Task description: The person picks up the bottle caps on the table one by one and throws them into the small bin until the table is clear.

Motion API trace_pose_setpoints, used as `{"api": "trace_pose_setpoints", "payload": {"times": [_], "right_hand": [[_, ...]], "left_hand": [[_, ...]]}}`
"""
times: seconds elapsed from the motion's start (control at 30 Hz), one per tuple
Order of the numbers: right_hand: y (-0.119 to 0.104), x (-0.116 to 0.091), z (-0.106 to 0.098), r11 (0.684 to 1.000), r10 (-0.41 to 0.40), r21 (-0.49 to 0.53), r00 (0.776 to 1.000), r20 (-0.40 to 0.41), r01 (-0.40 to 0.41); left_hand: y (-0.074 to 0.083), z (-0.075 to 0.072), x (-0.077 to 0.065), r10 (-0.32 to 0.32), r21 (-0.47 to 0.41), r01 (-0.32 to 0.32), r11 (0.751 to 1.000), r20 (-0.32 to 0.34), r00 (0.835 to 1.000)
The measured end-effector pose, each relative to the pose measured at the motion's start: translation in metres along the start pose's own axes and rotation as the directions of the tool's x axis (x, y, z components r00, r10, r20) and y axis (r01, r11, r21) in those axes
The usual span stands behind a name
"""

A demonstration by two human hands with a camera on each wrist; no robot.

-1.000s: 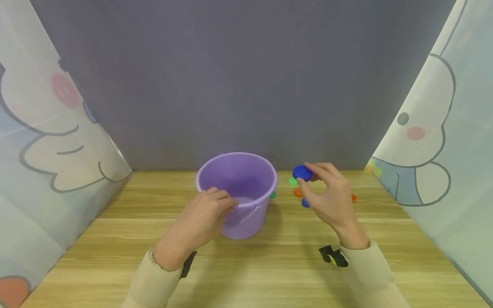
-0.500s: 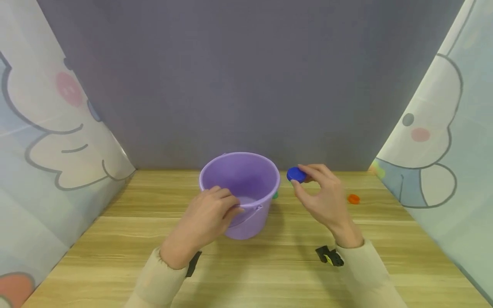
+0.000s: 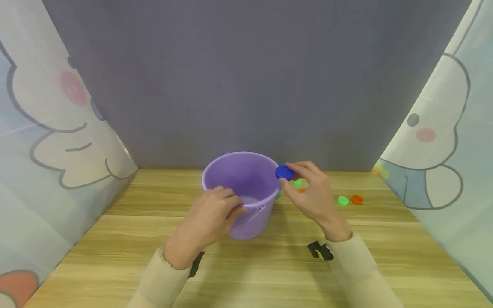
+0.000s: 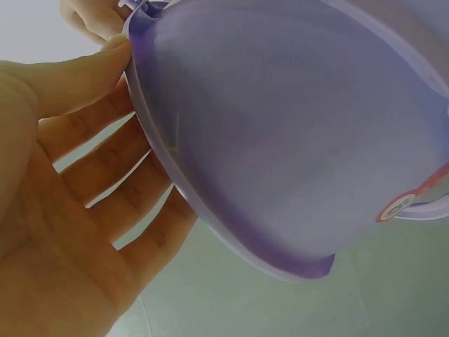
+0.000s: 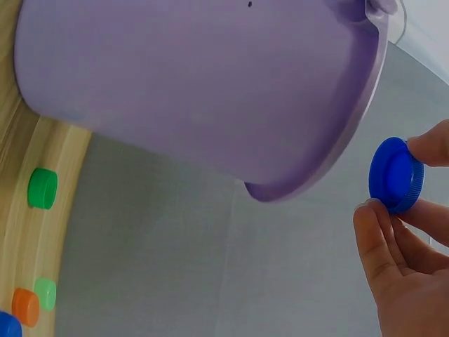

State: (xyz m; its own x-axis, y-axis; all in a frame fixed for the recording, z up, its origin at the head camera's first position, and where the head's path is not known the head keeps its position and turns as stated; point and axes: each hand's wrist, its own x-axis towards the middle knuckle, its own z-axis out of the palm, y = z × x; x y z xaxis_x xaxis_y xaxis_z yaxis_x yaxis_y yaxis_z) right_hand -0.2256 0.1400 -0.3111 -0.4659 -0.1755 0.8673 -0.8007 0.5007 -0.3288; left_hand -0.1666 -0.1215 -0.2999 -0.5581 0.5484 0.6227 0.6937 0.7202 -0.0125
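A purple bucket (image 3: 250, 222) stands upright on the wooden table. My left hand (image 3: 209, 222) grips its near rim, the thumb on the outer side and the fingers over the edge, as the left wrist view also shows. Between thumb and fingers, my right hand (image 3: 313, 199) pinches a blue bottle cap (image 3: 284, 172) just off the bucket's right rim. In the right wrist view the cap (image 5: 394, 175) is apart from the bucket wall (image 5: 196, 84), its hollow side partly visible.
Right of the bucket lie a light green cap (image 3: 343, 201) and an orange cap (image 3: 357, 199). Several more sit behind my right hand, among them a dark green cap (image 5: 43, 188) near the bucket's base. A grey wall (image 3: 254, 85) rises behind the table.
My right hand has moved left with the blue bottle cap, toward the bucket's rim. A light green cap has come into sight beside my right wrist. My left hand stays on the rim.
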Motion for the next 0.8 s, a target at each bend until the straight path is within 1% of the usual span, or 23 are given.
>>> {"api": "trace_pose_setpoints", "payload": {"times": [0.2,0.3,0.53,0.8], "right_hand": [[-0.002,0.003,0.008,0.999,-0.037,0.007,0.999,-0.005,0.037],[-0.004,0.003,0.011,0.999,-0.045,0.01,0.999,0.009,0.045],[-0.004,0.004,0.019,0.998,-0.041,0.039,0.998,0.046,0.039],[-0.003,0.008,0.028,0.999,-0.033,0.042,0.998,0.045,0.031]], "left_hand": [[0.001,0.001,0.0,-0.003,0.007,0.003,1.0,0.001,1.0],[0.002,0.001,0.0,-0.007,0.015,0.007,1.0,0.002,1.0],[0.002,0.001,0.001,-0.006,0.023,0.006,1.0,0.002,1.0],[0.003,0.001,0.0,-0.011,0.03,0.011,0.999,0.015,1.0]]}}
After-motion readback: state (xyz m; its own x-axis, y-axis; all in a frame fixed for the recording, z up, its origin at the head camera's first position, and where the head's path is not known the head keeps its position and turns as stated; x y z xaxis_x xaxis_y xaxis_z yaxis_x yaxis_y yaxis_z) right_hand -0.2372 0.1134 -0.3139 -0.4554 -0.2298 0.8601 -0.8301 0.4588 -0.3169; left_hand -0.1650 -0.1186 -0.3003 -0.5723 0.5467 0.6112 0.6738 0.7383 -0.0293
